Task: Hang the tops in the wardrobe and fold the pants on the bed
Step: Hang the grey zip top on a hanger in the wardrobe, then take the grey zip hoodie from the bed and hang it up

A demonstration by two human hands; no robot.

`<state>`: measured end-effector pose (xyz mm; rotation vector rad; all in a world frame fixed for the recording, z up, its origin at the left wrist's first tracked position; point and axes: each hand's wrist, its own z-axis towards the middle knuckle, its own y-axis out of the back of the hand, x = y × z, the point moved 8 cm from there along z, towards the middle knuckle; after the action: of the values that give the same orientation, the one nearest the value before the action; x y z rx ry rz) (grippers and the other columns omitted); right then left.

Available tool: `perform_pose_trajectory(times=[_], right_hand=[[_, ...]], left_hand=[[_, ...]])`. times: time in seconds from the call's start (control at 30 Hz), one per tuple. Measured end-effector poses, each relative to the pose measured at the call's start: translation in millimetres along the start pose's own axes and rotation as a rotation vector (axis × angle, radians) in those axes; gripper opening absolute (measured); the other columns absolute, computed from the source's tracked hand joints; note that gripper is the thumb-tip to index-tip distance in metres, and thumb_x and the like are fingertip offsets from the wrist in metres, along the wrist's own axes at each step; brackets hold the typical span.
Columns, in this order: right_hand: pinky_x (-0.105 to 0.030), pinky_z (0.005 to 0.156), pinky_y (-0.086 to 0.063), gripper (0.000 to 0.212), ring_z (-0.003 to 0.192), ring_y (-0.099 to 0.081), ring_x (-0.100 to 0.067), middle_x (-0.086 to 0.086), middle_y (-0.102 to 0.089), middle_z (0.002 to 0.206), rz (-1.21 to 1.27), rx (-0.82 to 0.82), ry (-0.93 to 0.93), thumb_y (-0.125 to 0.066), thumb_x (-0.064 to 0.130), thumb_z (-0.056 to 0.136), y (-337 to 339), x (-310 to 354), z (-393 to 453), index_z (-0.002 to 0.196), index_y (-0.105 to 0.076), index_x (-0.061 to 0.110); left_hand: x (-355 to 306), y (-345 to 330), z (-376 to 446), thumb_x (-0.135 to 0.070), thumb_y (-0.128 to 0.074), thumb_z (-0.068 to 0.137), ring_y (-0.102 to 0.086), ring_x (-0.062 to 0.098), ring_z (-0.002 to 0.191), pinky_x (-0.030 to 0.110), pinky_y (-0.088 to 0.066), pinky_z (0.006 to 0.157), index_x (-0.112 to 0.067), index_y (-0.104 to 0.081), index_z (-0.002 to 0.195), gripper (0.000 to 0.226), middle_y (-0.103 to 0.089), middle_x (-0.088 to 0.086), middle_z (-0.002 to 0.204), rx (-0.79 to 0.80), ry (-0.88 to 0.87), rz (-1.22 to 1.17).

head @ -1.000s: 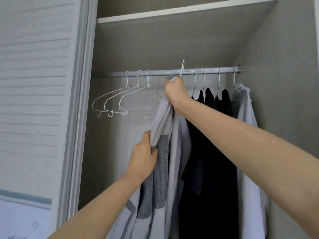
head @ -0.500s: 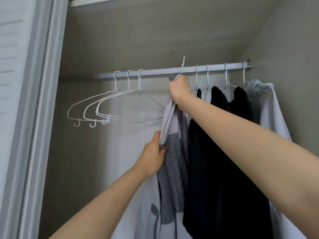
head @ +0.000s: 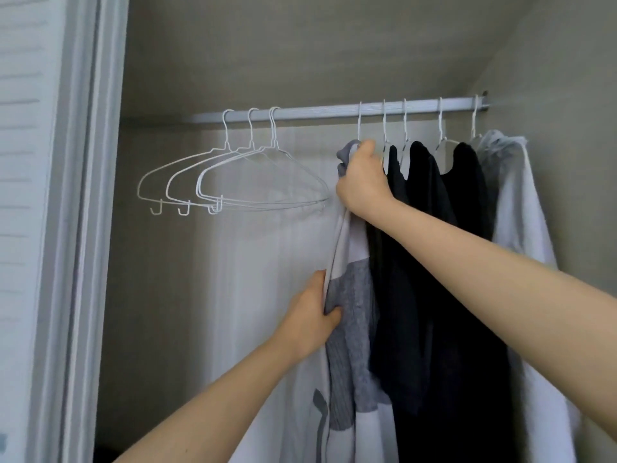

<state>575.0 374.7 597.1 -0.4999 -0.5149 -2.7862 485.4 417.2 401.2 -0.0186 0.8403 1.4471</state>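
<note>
A person's right hand (head: 364, 182) grips the collar of a grey-and-white top (head: 350, 295) whose hanger hook (head: 359, 123) sits on the wardrobe rail (head: 334, 112), while the left hand (head: 309, 320), fingers clenched on the fabric, pinches its side edge lower down. Dark tops (head: 430, 245) and a white garment (head: 521, 212) hang alongside; three empty wire hangers (head: 233, 175) wait at left. The pants and bed lie out of view.

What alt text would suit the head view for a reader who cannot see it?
The right hand grips the collar of a grey and white top hooked on the wardrobe rail, while the left hand pinches its edge. Three empty white hangers hang left, dark tops right.
</note>
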Motion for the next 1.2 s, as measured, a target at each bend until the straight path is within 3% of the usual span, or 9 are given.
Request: perform_pose_trajectory(times=[0.07,0.13,0.33,0.47,0.63,0.73,0.87,0.97,1.2], right_hand=[[-0.043,0.085,-0.047,0.045,0.105,-0.051,-0.035,-0.018,-0.046,0.124,-0.115,0.025,0.120,-0.048,-0.004,0.084,2,8,-23,0.124,-0.033,0.007],[-0.041,0.079,-0.045,0.052,0.103,-0.049,-0.039,-0.022,-0.043,0.124,-0.218,0.067,0.175,-0.046,-0.004,0.087,7,14,-46,0.134,-0.028,0.005],[-0.036,0.067,-0.040,0.045,0.093,-0.052,-0.034,-0.018,-0.046,0.119,-0.259,0.252,0.171,-0.046,0.007,0.092,26,20,-113,0.134,-0.031,0.005],[-0.042,0.089,-0.048,0.052,0.109,-0.053,-0.029,-0.016,-0.047,0.131,-0.244,0.350,0.227,-0.044,0.016,0.096,35,23,-171,0.144,-0.025,0.006],[-0.040,0.094,-0.046,0.052,0.124,-0.042,-0.024,-0.009,-0.041,0.141,-0.205,0.475,0.306,-0.040,0.023,0.099,31,31,-251,0.146,-0.023,0.009],[-0.038,0.094,-0.045,0.052,0.128,-0.038,-0.021,-0.006,-0.040,0.142,-0.142,0.550,0.353,-0.039,0.027,0.100,27,43,-303,0.147,-0.022,0.012],[-0.035,0.093,-0.042,0.052,0.129,-0.038,-0.021,-0.004,-0.043,0.140,-0.027,0.581,0.435,-0.039,0.030,0.100,25,69,-365,0.147,-0.025,0.013],[-0.033,0.088,-0.043,0.051,0.126,-0.042,-0.021,-0.003,-0.046,0.138,0.157,0.631,0.487,-0.042,0.030,0.100,31,89,-415,0.146,-0.030,0.012],[-0.035,0.085,-0.049,0.045,0.111,-0.052,-0.023,-0.008,-0.057,0.121,0.608,0.830,0.672,-0.047,0.028,0.097,70,123,-546,0.137,-0.041,0.008]], left_hand=[[-2,-2,-11,-0.012,-0.060,0.093,-0.051,-0.008,0.063,0.007,-0.039,0.058,-0.015,-0.044,0.117,0.029,-0.052,-0.011,0.081,0.000,0.017,0.015],[-5,-3,-23,-0.012,-0.060,0.094,-0.046,-0.008,0.057,0.005,-0.036,0.054,-0.010,-0.043,0.128,0.038,-0.045,-0.015,0.075,-0.004,0.051,0.039],[0,6,-69,-0.016,-0.057,0.096,-0.053,0.007,0.077,0.001,-0.039,0.057,-0.016,-0.039,0.140,0.048,-0.054,0.001,0.100,-0.015,0.209,0.049],[5,25,-116,-0.011,-0.056,0.094,-0.060,0.014,0.080,0.005,-0.041,0.055,-0.015,-0.044,0.136,0.043,-0.064,0.004,0.105,-0.073,0.308,0.070],[-15,54,-194,-0.011,-0.055,0.095,-0.065,0.014,0.083,0.014,-0.047,0.070,-0.018,-0.051,0.127,0.034,-0.068,-0.002,0.099,-0.104,0.331,0.183],[-32,70,-249,-0.011,-0.054,0.095,-0.064,0.009,0.078,0.010,-0.046,0.070,-0.020,-0.054,0.121,0.028,-0.067,-0.008,0.088,-0.159,0.358,0.293],[-56,81,-321,-0.017,-0.051,0.096,-0.064,0.013,0.077,0.038,-0.054,0.077,-0.025,-0.053,0.121,0.026,-0.068,-0.007,0.086,-0.202,0.451,0.404],[-82,86,-382,-0.022,-0.050,0.097,-0.064,0.008,0.083,0.038,-0.053,0.082,-0.028,-0.052,0.122,0.026,-0.068,-0.011,0.087,-0.300,0.581,0.487],[-176,72,-541,-0.024,-0.053,0.097,-0.065,0.014,0.077,0.042,-0.054,0.075,-0.031,-0.057,0.117,0.022,-0.068,-0.008,0.079,-0.584,0.944,0.728]])
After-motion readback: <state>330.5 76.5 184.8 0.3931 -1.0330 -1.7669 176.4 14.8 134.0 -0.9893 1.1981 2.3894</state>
